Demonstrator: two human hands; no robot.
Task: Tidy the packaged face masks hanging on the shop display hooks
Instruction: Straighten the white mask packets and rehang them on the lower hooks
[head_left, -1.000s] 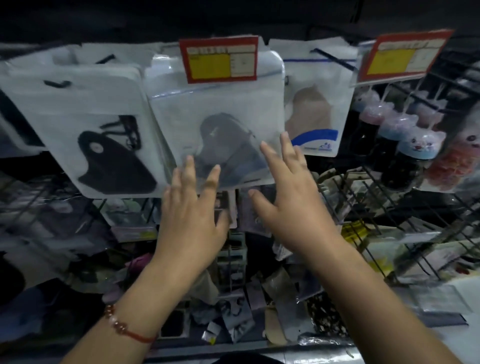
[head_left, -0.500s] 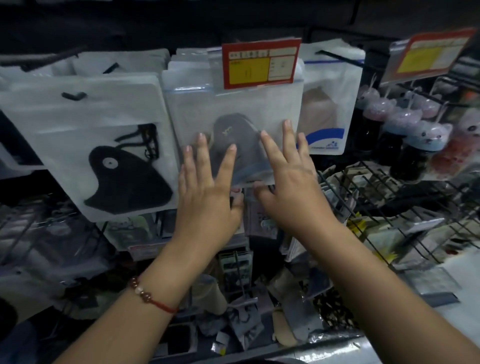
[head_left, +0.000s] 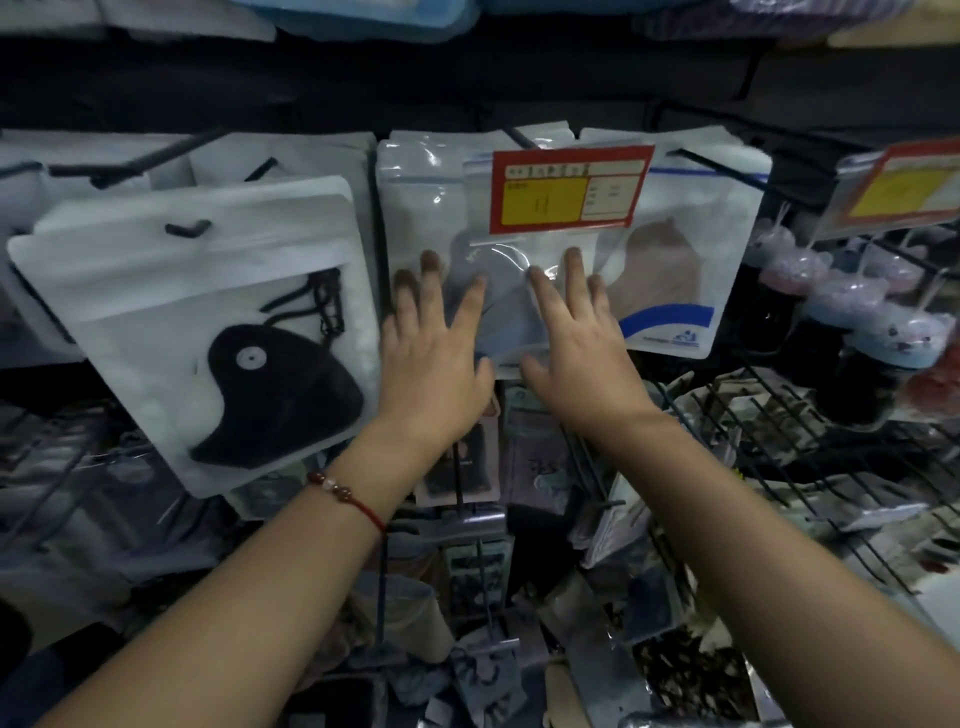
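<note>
Three stacks of packaged face masks hang side by side on display hooks. The left pack (head_left: 171, 291) shows a black mask and hangs tilted. In the middle hangs a clear pack (head_left: 441, 208) with a grey mask, under a red and yellow price tag (head_left: 569, 189). A pack with a brown mask and a blue stripe (head_left: 685, 270) hangs at the right. My left hand (head_left: 436, 348) and my right hand (head_left: 576, 338) lie flat with straight fingers on the lower half of the middle pack, thumbs at its bottom edge.
A second price tag (head_left: 904, 187) sticks out at the right above small bottles with animal caps (head_left: 852, 332). Black wire racks (head_left: 779, 441) with more packaged goods fill the lower right. Small packets hang below the hands. A dark shelf runs above.
Both hands moved up and forward from below the middle pack onto its front. The pack now hangs flatter against the stack behind it.
</note>
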